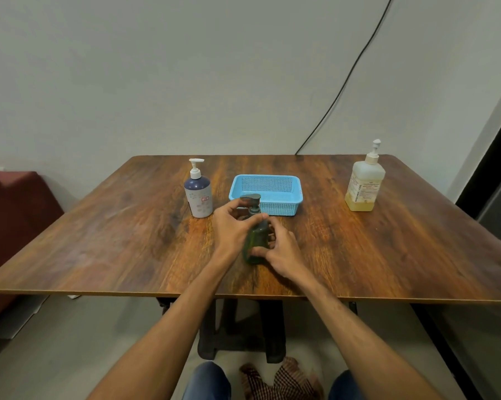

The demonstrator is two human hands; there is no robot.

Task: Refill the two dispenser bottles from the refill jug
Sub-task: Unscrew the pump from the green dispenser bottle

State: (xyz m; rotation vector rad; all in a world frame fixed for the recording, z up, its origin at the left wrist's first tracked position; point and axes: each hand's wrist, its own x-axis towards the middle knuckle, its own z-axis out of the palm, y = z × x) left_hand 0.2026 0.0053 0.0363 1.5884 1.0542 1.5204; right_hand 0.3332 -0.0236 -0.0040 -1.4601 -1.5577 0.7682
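A small dark green translucent plastic dispenser bottle (pixel 255 241) stands on the brown wood-grain table (pixel 128 226), near the middle and just in front of the light blue perforated plastic basket (pixel 268 193). Both hands are on it. The left hand (pixel 233 226) is closed around the neck just under the dark pump head (pixel 250 200), thumb and fingers wrapped on the collar, with the spout showing above the knuckles. The right hand (pixel 282 246) clamps the lower body of the bottle from its right side, the thumb (pixel 258 251) pressed across the front near the base. The bottle leans slightly, its top tipped away from the person; how much liquid it holds cannot be told through the dark plastic.

The 2nd dispenser, a white bottle with a navy shoulder and white pump (pixel 198 194), stands upright just left of the basket, untouched. The pale square refill jug with yellow liquid low inside and a white pump top (pixel 364 183) stands well apart at the far right of the table.
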